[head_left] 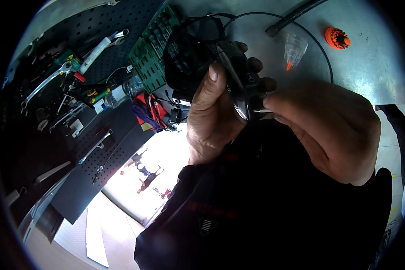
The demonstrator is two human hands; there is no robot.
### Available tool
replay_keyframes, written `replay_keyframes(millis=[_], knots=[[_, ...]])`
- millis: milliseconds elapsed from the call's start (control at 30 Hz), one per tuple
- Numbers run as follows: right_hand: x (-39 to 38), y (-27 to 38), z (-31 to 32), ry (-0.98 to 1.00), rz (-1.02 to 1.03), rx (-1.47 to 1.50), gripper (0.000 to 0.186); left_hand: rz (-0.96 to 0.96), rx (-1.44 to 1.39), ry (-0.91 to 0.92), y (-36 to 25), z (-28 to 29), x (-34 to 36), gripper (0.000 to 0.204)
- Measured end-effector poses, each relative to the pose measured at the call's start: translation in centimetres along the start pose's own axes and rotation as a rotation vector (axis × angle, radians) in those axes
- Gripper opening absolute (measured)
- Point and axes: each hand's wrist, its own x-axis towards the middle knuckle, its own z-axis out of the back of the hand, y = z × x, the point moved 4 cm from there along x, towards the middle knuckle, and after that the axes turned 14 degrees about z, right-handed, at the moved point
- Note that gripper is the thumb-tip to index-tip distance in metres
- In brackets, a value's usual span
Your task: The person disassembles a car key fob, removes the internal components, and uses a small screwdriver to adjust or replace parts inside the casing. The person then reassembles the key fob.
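My left hand [213, 114] is closed round a glossy black part [244, 74] with silver trim and a small round emblem. Its thumb presses one side and its fingertips curl over the other. I cannot tell exactly what kind of part it is. Close against the part's lower end, my right hand [328, 123] pinches a thin, pale metal pin or bit [262, 110]. Most of that slim piece is hidden by the fingers. Whether its tip touches the black part is unclear.
On the metal table [369, 67] lie a round orange holder [337, 38], a clear plastic cover [295, 49] with an orange tip, and a black cable [319, 45]. A green tool tray [150, 58] stands behind my left hand. Wrenches [45, 85] and a plastic bottle [121, 92] are further left.
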Motion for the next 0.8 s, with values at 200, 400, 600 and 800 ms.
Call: replay_keyframes(millis=[200, 400, 600, 800], knots=[[-0.1, -0.2, -0.6, -0.099, 0.115, 0.012, 0.019, -0.037, -0.021, -0.001, 0.2, 0.2, -0.2, 0.056], [0.0, 0.1, -0.7, -0.112, 0.075, -0.017, 0.021, -0.072, -0.03, 0.002, 0.0, -0.3, 0.2, 0.055], [0.2, 0.4, -0.4, 0.009, -0.01, -0.112, 0.021, -0.091, 0.095, -0.108, -0.2, 0.0, -0.1, 0.051], [0.1, 0.0, -0.4, 0.164, -0.129, -0.174, 0.016, -0.215, 0.31, -0.173, -0.9, 0.4, -0.6, 0.056]])
